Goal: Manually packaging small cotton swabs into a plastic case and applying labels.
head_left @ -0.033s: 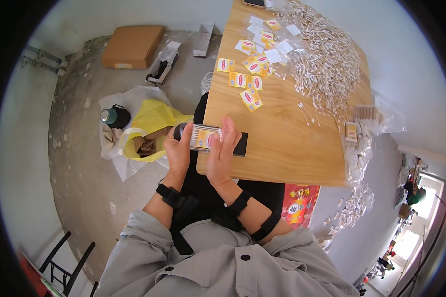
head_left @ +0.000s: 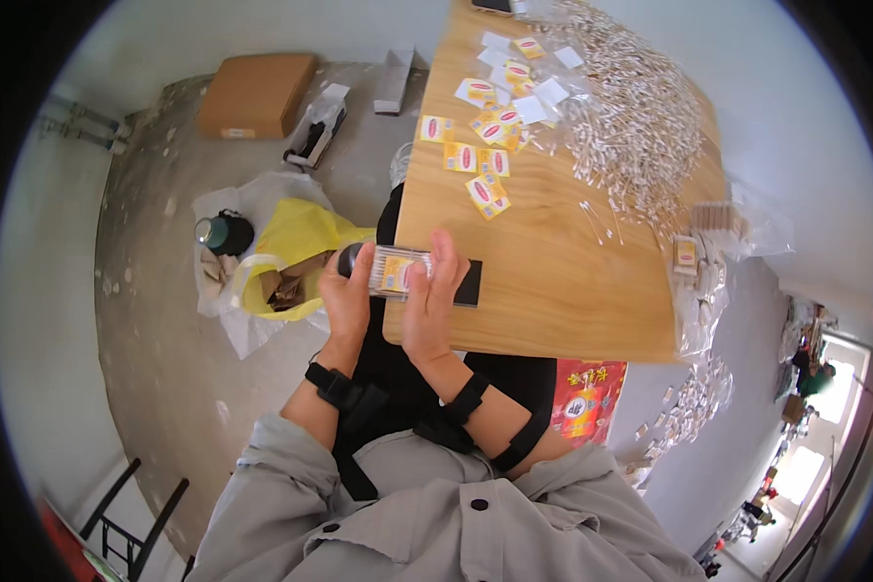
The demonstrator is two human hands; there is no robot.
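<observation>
Between my two hands is a clear pack of cotton swabs (head_left: 386, 269) with a yellow and white label card, held over the table's near left corner. My left hand (head_left: 344, 303) grips its left end, thumb up against the swabs. The fingers of my right hand (head_left: 431, 303) close around the right end, with the thumb across the label. A black rounded object (head_left: 349, 256) shows beside my left thumb; its kind is unclear. Under and beyond my right fingers lies a flat black piece (head_left: 469, 284), partly hidden.
Yellow label cards (head_left: 462, 157) lie across the wooden table (head_left: 553, 281), beside a large heap of loose cotton swabs (head_left: 640, 121). Filled packs (head_left: 686, 254) line its right edge. Left on the floor are a yellow bag (head_left: 306, 228), a bottle (head_left: 225, 233) and a cardboard box (head_left: 257, 95).
</observation>
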